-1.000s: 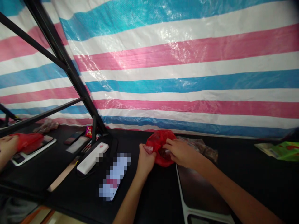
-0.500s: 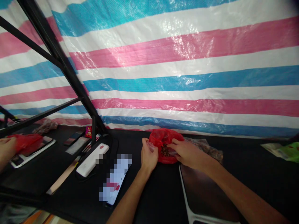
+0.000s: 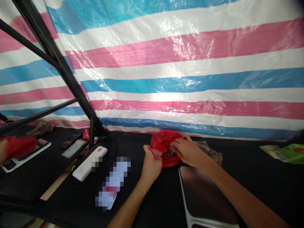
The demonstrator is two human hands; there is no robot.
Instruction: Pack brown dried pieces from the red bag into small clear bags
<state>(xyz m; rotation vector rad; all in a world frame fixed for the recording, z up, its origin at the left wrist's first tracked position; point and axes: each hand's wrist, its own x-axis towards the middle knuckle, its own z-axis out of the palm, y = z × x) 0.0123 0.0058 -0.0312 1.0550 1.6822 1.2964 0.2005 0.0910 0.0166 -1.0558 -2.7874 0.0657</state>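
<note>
A red plastic bag (image 3: 158, 139) stands with its mouth gaping on the black tabletop. Small dark brown pieces (image 3: 169, 154) show inside it. My left hand (image 3: 152, 166) is closed on a small clear plastic bag (image 3: 156, 153), at the left edge of the red bag. At the red bag's right side, my right hand (image 3: 190, 151) has its fingers bent into the opening, by the brown pieces. Its fingertips are partly hidden, so what they pinch is unclear. Behind my right wrist lies a clear bag of brown pieces (image 3: 211, 152).
Nearby are a flat scale with a dark top (image 3: 206, 193), a phone (image 3: 114, 183) and a white power bank (image 3: 90, 163). A black metal frame (image 3: 78, 91) rises at left. Beyond it, another person's hand (image 3: 3, 151) holds red plastic. Green packaging (image 3: 288, 153) lies right.
My right hand has shifted slightly, its fingers more spread over the red bag's right rim. My left hand still grips the clear bag. The view has swung a little to the right.
</note>
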